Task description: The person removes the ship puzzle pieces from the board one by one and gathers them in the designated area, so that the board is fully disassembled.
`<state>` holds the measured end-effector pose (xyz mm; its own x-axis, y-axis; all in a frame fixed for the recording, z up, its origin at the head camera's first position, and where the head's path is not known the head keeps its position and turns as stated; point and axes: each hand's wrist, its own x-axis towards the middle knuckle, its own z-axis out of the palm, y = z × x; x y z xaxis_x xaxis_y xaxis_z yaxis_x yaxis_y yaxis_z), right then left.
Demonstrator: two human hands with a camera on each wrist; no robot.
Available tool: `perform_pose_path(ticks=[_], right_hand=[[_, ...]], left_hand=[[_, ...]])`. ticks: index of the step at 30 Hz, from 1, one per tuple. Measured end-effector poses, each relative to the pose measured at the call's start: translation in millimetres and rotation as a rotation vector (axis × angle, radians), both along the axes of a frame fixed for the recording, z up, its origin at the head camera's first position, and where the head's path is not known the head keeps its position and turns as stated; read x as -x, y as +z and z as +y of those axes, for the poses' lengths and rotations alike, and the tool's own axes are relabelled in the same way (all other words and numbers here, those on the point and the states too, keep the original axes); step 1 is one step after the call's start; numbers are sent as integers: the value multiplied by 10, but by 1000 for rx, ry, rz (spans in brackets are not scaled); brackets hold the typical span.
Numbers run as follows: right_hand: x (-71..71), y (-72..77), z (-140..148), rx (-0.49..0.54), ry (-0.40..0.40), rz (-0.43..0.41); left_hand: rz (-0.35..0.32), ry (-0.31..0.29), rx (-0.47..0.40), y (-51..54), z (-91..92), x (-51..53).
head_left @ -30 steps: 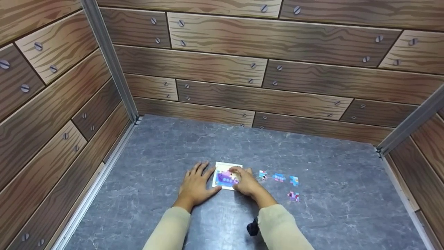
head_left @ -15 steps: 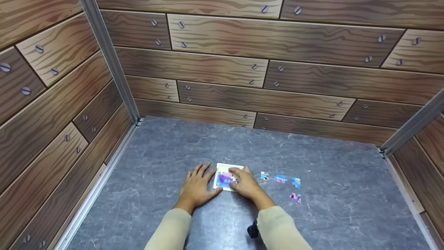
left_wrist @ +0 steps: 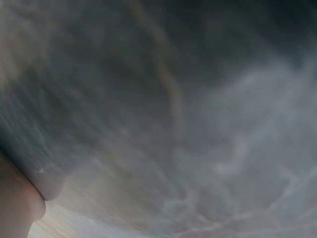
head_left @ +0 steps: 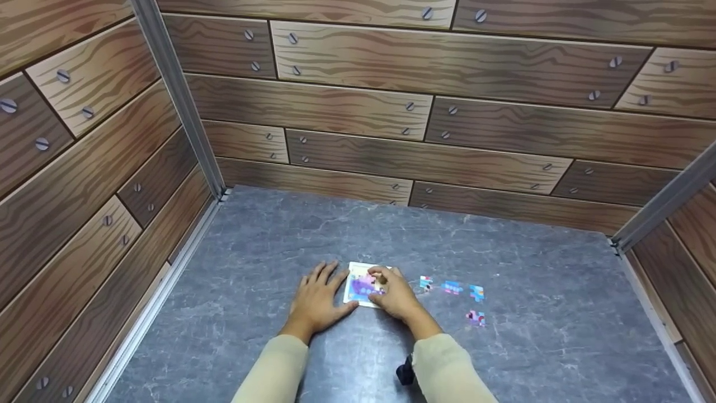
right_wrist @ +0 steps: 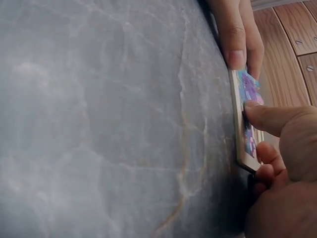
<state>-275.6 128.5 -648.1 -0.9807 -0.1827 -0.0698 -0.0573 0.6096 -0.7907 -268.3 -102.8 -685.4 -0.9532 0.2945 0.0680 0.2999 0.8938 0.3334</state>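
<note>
A small white-framed puzzle board (head_left: 358, 268) with a purple, pink and blue picture lies on the grey surface. At its left edge the left hand (head_left: 316, 302) lies flat with spread fingers, its thumb on the board's lower edge. My right hand (head_left: 398, 295) is over the board's right side, thumb and fingers bent onto the picture; whether a piece is between them is hidden. In the right wrist view, the right thumb (right_wrist: 270, 118) touches the face of the board (right_wrist: 239, 134), with other fingers curled beside its edge. The left wrist view shows mostly blurred surface.
To the right of the board lie several loose puzzle pieces: one (head_left: 426, 283), another (head_left: 452, 287), a third (head_left: 476, 293), and a pink one (head_left: 476, 318) nearer. A black object (head_left: 405, 372) is by the right sleeve. Wood-patterned walls (head_left: 347, 106) surround the grey surface (head_left: 279, 224).
The right thumb and fingers have shifted slightly on the board, and a brownish patch now shows beneath the right fingers. The left hand stays in place.
</note>
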Motion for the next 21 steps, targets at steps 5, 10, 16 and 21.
perform_pose_path(ticks=[5,10,16,21], right_hand=[[-19,-43,-4,62,-1,37],[-26,-57,-13,93,-23,41],[-29,-52,-16,61,-8,66],[-47,-47,-9,34,-7,70]], left_hand=[[5,-3,-6,-11,-2,5],[6,-2,-6,-10,-2,10],[-4,6,3,-6,1,12],[-1,5,-2,-12,9,9]])
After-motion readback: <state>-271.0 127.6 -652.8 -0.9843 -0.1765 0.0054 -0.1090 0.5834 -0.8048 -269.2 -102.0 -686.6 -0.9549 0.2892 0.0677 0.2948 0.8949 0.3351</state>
